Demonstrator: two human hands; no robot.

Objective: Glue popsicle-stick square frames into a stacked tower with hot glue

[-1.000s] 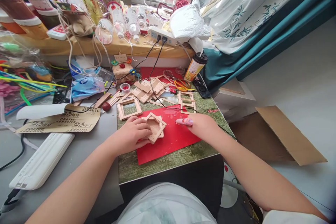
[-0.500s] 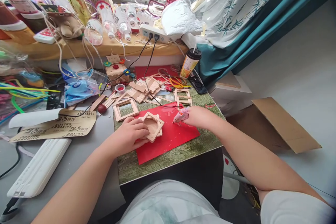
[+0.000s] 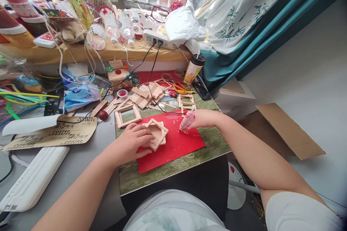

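1. On my remote feed the left hand [image 3: 132, 140] lay over the left side of the stick box [image 3: 162, 139], fingers bent and slightly spread, thumb toward the near side. I could not tell whether it gripped the box or only steadied it.
2. The stick box sat on the left part of the red sheet [image 3: 173, 148], open side up: square rings of sticks stacked at an angle to one another, star-like from my view, around a pale wooden floor.
3. I had the right hand [image 3: 204, 118] wrapped around the pink glue gun [image 3: 187, 120], well apart from the stick box on its right. The nozzle slanted down and left toward the sheet; whether it touched, I could not tell.
4. The sheet lay askew on the green desk [image 3: 217, 140], flecked with pale specks.
5. Far left of the stick box, one square frame [image 3: 130, 121] lay flat. A second frame [image 3: 187, 103], with crossbars, lay just beyond the glue gun.
6. Between and beyond the frames I saw a pile of sticks [image 3: 143, 96], crossed by a black cord [image 3: 149, 81].
7. At the far right stood a drink cup [image 3: 193, 70], near orange-handled scissors [image 3: 180, 88].
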